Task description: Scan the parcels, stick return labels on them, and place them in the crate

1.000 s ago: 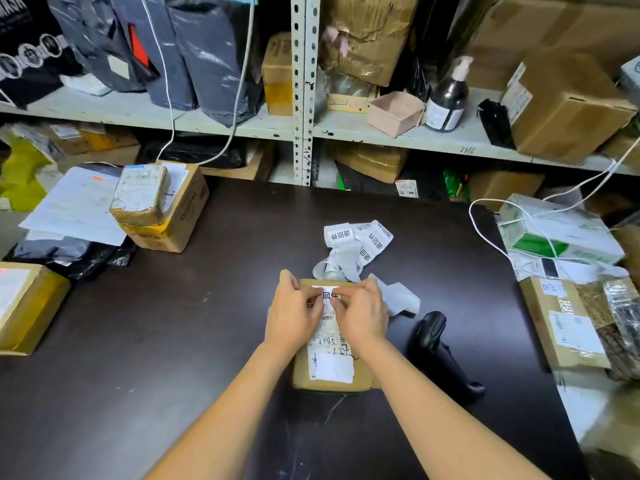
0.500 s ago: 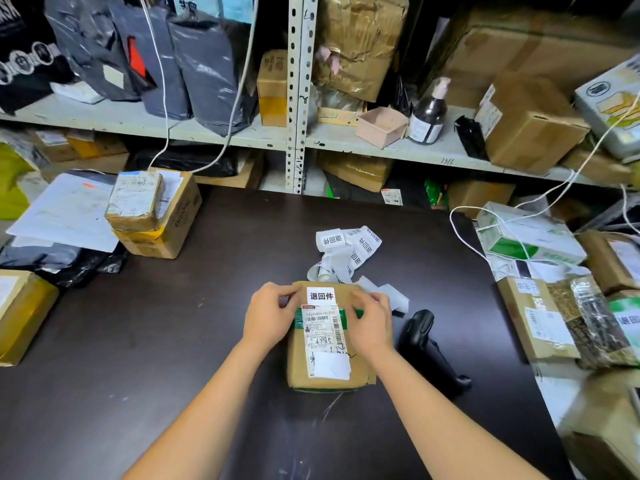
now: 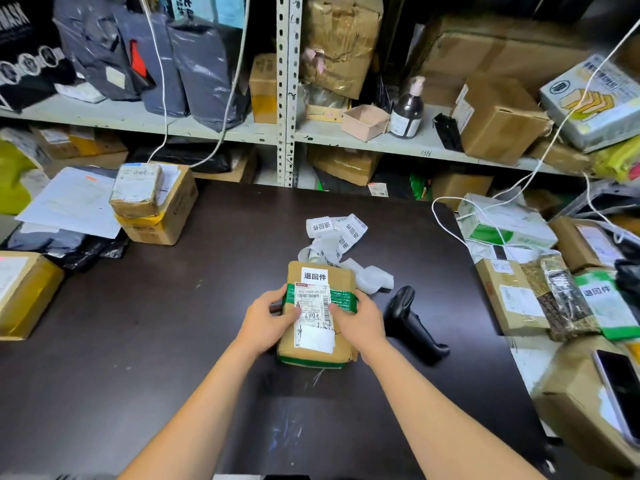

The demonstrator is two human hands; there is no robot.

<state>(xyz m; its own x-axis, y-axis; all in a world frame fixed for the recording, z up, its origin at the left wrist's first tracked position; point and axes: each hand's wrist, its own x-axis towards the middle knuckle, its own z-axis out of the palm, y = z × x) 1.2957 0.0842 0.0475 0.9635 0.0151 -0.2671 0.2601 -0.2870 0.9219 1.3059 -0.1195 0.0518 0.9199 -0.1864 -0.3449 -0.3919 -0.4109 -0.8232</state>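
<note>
Parcel: a brown cardboard parcel (image 3: pixel 317 348) banded with green tape is at the middle of the dark table (image 3: pixel 156 323), its long side running near to far. From here I can't tell whether it lies flat or is raised a touch.
Return label: a small white sticker (image 3: pixel 314 275) with three black characters sits on the parcel's top at the far end, just beyond the long shipping label (image 3: pixel 313 327).
Left hand: the left hand (image 3: pixel 266 322) grips the parcel's left side, fingers curled round the edge, thumb lying on top against the shipping label.
Right hand: the right hand (image 3: pixel 360 320) grips the right side the same way, thumb on top.
Sticker strip: a curled strip of stickers (image 3: pixel 341 233) lies just beyond the parcel's far end.
Scanner: a black scanner (image 3: pixel 412 320) lies on the table just right of the right hand, untouched.
Right side: a cluster of packages, among them a green-and-white bag (image 3: pixel 602 303) bearing the same three characters; a phone (image 3: pixel 620 386) lies on a box at the near right.
Left side: a small taped packet (image 3: pixel 136 190) sits on a carton (image 3: pixel 166 216) at the far left.
Shelf: behind the table, a dark pump bottle (image 3: pixel 408 112) stands among grey bags and boxes.
</note>
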